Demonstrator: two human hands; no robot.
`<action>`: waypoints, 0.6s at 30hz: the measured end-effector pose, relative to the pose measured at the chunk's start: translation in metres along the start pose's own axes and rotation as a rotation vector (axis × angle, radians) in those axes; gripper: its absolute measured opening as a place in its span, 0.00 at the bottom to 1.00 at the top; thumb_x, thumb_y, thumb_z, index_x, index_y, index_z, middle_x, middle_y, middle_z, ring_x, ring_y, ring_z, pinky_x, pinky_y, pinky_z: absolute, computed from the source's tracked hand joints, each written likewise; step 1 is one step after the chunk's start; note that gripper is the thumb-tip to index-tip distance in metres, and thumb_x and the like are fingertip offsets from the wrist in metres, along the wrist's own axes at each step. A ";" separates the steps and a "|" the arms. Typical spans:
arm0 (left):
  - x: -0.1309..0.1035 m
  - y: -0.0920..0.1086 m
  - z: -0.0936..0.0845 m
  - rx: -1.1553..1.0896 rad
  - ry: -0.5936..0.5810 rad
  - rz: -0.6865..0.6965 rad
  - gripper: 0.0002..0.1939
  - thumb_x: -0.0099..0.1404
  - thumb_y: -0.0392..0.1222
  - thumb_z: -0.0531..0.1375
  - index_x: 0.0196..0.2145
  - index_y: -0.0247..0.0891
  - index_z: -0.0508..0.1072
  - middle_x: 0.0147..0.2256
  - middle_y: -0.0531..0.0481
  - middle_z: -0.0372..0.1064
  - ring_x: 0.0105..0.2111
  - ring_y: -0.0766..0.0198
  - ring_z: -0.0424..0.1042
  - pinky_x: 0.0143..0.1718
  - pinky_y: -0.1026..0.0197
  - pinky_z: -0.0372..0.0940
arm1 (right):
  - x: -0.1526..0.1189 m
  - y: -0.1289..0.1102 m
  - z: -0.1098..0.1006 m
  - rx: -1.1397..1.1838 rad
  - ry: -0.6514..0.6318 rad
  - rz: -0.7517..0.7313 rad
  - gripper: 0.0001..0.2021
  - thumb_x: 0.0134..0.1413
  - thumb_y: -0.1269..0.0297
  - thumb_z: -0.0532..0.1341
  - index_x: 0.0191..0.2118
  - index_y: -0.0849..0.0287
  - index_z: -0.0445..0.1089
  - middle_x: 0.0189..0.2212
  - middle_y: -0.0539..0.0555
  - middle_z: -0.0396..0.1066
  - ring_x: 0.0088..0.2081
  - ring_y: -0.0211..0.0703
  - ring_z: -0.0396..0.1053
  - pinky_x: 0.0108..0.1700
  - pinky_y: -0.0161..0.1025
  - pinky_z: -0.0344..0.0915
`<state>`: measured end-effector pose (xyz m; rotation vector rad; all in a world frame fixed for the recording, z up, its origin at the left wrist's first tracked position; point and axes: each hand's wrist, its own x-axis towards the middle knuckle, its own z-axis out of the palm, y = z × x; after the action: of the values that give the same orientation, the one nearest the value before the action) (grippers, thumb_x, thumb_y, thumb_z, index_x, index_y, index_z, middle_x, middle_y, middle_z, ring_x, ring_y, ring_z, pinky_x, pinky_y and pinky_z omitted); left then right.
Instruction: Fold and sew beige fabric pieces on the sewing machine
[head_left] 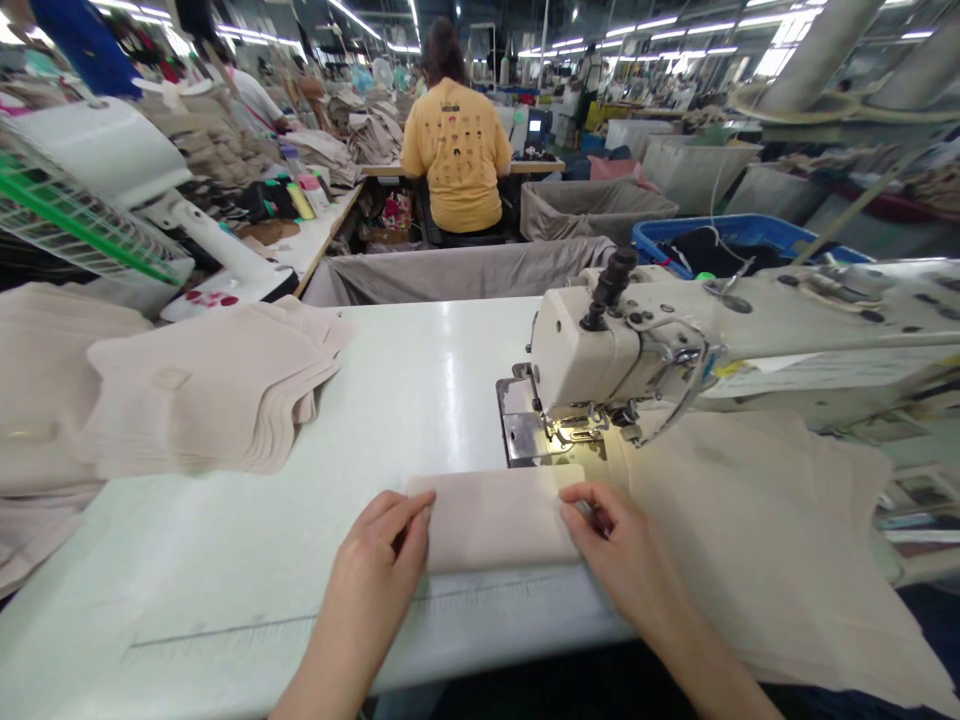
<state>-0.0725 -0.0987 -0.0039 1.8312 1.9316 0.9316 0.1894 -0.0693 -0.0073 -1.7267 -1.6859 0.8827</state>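
Note:
A folded beige fabric piece [495, 520] lies flat on the pale table in front of the sewing machine [585, 345]. My left hand [386, 550] pinches its left edge between thumb and forefinger. At its right edge, my right hand [619, 535] pinches the cloth the same way, close to the metal needle plate [523, 420]. The far edge of the piece reaches just short of the plate. Under the machine arm and to the right, larger beige fabric panels [765, 540] spread over the table, partly behind my right hand.
Stacked beige cut panels [217, 385] lie on the left, beside a white-and-green fan [97, 190]. A ruler line [225, 632] runs along the table's near edge. Beyond stand a grey cloth bin [465, 272], a blue basket [652, 235] and a seated co-worker [457, 150].

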 end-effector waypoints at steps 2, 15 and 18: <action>-0.001 0.000 0.001 0.018 0.004 0.016 0.17 0.69 0.48 0.53 0.38 0.41 0.80 0.32 0.48 0.73 0.32 0.59 0.75 0.36 0.58 0.73 | 0.000 -0.001 0.001 -0.019 -0.009 -0.001 0.13 0.55 0.55 0.58 0.36 0.54 0.76 0.32 0.53 0.77 0.30 0.45 0.72 0.35 0.40 0.69; 0.024 -0.001 -0.004 0.575 -0.117 0.479 0.13 0.67 0.32 0.55 0.43 0.39 0.78 0.48 0.42 0.75 0.50 0.47 0.71 0.52 0.45 0.67 | -0.008 0.002 -0.017 -0.622 0.042 -0.590 0.09 0.55 0.74 0.63 0.41 0.56 0.75 0.53 0.60 0.71 0.47 0.52 0.73 0.43 0.44 0.72; 0.059 0.018 -0.004 0.664 -0.368 0.423 0.13 0.66 0.28 0.54 0.43 0.33 0.77 0.46 0.39 0.75 0.46 0.51 0.73 0.49 0.51 0.69 | -0.008 0.008 -0.013 -0.582 0.007 -0.558 0.08 0.59 0.71 0.63 0.44 0.57 0.73 0.48 0.56 0.74 0.42 0.47 0.75 0.38 0.40 0.72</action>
<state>-0.0688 -0.0432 0.0219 2.6184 1.7618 -0.0092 0.2046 -0.0771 -0.0048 -1.4305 -2.4070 0.1315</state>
